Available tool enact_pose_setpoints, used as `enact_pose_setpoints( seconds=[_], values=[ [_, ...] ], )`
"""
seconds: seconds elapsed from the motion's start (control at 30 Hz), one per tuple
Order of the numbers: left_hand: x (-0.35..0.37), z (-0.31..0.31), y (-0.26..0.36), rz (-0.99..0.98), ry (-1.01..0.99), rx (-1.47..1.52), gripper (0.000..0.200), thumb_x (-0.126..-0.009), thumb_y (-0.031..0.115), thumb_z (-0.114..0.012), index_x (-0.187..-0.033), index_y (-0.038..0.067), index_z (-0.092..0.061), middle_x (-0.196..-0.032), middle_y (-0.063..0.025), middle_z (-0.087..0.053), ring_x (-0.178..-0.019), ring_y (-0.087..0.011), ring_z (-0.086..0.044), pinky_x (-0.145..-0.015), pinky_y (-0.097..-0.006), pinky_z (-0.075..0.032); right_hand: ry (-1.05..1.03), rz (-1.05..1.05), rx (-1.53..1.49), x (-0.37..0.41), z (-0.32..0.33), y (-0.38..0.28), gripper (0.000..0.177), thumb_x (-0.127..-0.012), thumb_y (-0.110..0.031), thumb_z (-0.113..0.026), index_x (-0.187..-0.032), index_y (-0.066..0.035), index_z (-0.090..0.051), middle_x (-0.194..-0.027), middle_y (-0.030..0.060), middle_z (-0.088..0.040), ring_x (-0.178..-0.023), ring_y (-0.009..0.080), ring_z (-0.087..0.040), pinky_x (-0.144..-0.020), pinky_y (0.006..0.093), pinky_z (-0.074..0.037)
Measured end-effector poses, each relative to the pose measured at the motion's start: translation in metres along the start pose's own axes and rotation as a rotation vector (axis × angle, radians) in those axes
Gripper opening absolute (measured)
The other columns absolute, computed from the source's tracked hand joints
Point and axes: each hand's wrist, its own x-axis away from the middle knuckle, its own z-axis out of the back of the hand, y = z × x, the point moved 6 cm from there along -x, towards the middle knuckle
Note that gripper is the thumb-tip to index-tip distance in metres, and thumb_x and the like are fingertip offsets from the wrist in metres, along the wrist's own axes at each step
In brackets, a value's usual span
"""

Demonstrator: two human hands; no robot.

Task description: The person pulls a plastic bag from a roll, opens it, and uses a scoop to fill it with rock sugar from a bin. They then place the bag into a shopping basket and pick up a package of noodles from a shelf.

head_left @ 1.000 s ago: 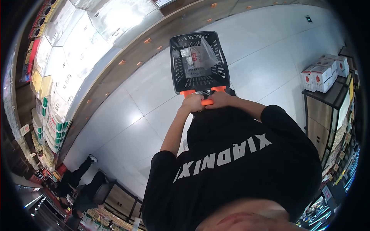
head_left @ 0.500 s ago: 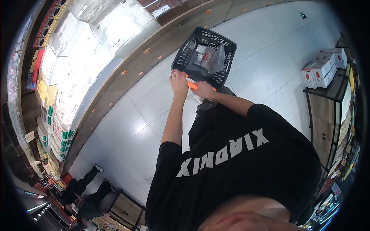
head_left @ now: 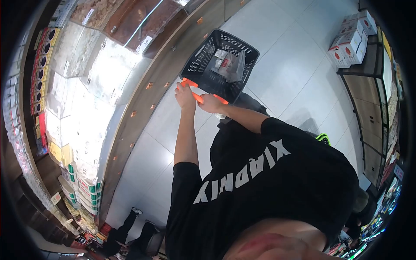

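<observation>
A black plastic shopping basket (head_left: 190,65) hangs in front of me over the floor, with a white packet and a clear plastic bag (head_left: 235,68) inside it. My left hand (head_left: 185,95) is closed round its orange handle (head_left: 196,98) near the left end. Close beside it, my right hand (head_left: 211,104) also grips the handle, farther to the right. Both arms reach forward from black short sleeves.
Clear bulk bins (head_left: 104,65) line the left side above a wooden base. Stacked white boxes (head_left: 349,47) stand on a dark cabinet (head_left: 368,112) at right. People in dark clothes (head_left: 130,229) are at lower left. Bright green edging (head_left: 323,138) shows by my right side.
I have moved forward along the aisle: the bins and the people at lower left have shifted in view. The basket stays in both hands, slightly farther left. Green edging has appeared at right.
</observation>
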Motion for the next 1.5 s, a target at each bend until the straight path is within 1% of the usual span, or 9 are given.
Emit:
enact_pose_setpoints(
  seconds=[0.33, 0.53, 0.67, 0.7, 0.83, 0.93, 1.03, 1.17, 1.5],
  values=[
    [-0.071, 0.031, 0.063, -0.13, -0.043, -0.119, 0.023, -0.085, 0.004, -0.062, -0.109, 0.004, -0.063, -0.135, -0.0164, -0.046, -0.116, -0.0369, -0.057, -0.092, -0.0439, -0.053, 0.0, -0.038, -0.18, -0.042, 0.063, 0.012, 0.036, -0.091, -0.026, -0.061, -0.104, 0.008, -0.063, -0.094, 0.0285, -0.068, -0.092, 0.0423, -0.067, -0.081, 0.0464, -0.052],
    [-0.108, 0.033, 0.122, -0.235, 0.029, -0.229, 0.022, -0.087, 0.009, -0.064, -0.109, 0.008, -0.064, -0.136, -0.0148, -0.047, -0.103, -0.0298, -0.064, -0.083, -0.0374, -0.056, 0.03, -0.022, -0.231, -0.052, 0.13, 0.031, 0.035, -0.091, -0.024, -0.06, -0.101, 0.009, -0.064, -0.093, 0.0294, -0.068, -0.091, 0.0426, -0.067, -0.082, 0.0466, -0.051],
    [-0.124, 0.045, 0.176, -0.319, 0.064, -0.295, 0.026, -0.088, 0.013, -0.062, -0.114, 0.007, -0.065, -0.142, -0.0176, -0.044, -0.134, -0.0349, -0.041, -0.108, -0.048, -0.037, 0.082, -0.028, -0.204, -0.05, 0.18, 0.049, 0.033, -0.09, -0.023, -0.056, -0.103, 0.006, -0.064, -0.1, 0.0313, -0.066, -0.099, 0.0466, -0.064, -0.089, 0.0498, -0.05],
    [-0.134, 0.037, 0.186, -0.3, -0.01, -0.22, 0.027, -0.088, 0.014, -0.062, -0.114, 0.007, -0.066, -0.146, -0.0182, -0.041, -0.144, -0.0345, -0.027, -0.115, -0.052, -0.023, 0.084, -0.021, -0.191, -0.049, 0.197, 0.051, 0.032, -0.089, -0.023, -0.056, -0.102, 0.005, -0.064, -0.1, 0.0306, -0.066, -0.099, 0.0463, -0.064, -0.089, 0.0501, -0.05],
    [-0.16, 0.041, 0.237, -0.404, -0.057, -0.311, 0.03, -0.086, 0.02, -0.066, -0.113, 0.008, -0.068, -0.15, -0.0173, -0.038, -0.146, -0.0333, -0.025, -0.116, -0.0511, -0.024, 0.148, 0.018, -0.162, -0.066, 0.23, 0.09, 0.031, -0.087, -0.026, -0.059, -0.1, 0.001, -0.066, -0.099, 0.0273, -0.067, -0.097, 0.0444, -0.064, -0.087, 0.0496, -0.05],
    [-0.176, 0.047, 0.274, -0.52, 0.017, -0.279, 0.025, -0.081, 0.016, -0.067, -0.105, 0.009, -0.073, -0.138, -0.0158, -0.05, -0.138, -0.0348, -0.036, -0.109, -0.0504, -0.032, 0.17, -0.004, -0.158, -0.058, 0.274, 0.099, 0.032, -0.087, -0.029, -0.062, -0.101, 0.0, -0.066, -0.099, 0.0258, -0.068, -0.097, 0.0436, -0.064, -0.086, 0.0491, -0.05],
    [-0.198, 0.057, 0.313, -0.562, -0.241, -0.332, 0.032, -0.082, 0.02, -0.071, -0.113, 0.01, -0.071, -0.142, -0.0123, -0.049, -0.137, -0.0285, -0.039, -0.108, -0.0457, -0.035, 0.157, -0.042, -0.097, -0.058, 0.312, 0.109, 0.032, -0.086, -0.03, -0.063, -0.101, -0.001, -0.067, -0.1, 0.0243, -0.068, -0.097, 0.0428, -0.064, -0.086, 0.049, -0.051],
    [-0.222, 0.056, 0.356, -0.727, -0.324, -0.415, 0.035, -0.078, 0.024, -0.072, -0.111, 0.013, -0.072, -0.125, -0.0096, -0.063, -0.127, -0.0262, -0.05, -0.105, -0.0435, -0.037, 0.186, -0.089, -0.03, -0.059, 0.353, 0.13, 0.036, -0.086, -0.034, -0.062, -0.102, -0.002, -0.068, -0.103, 0.0232, -0.069, -0.097, 0.0416, -0.065, -0.087, 0.0483, -0.051],
    [-0.269, 0.085, 0.46, -0.999, -0.544, -0.367, 0.029, -0.077, 0.022, -0.066, -0.101, 0.009, -0.076, -0.108, -0.0152, -0.072, -0.109, -0.0294, -0.067, -0.097, -0.0429, -0.048, 0.443, -0.335, 0.343, -0.062, 0.456, 0.157, 0.027, -0.081, -0.031, -0.064, -0.092, -0.009, -0.074, -0.084, 0.0158, -0.072, -0.081, 0.0344, -0.071, -0.076, 0.0475, -0.057]
  ],
)
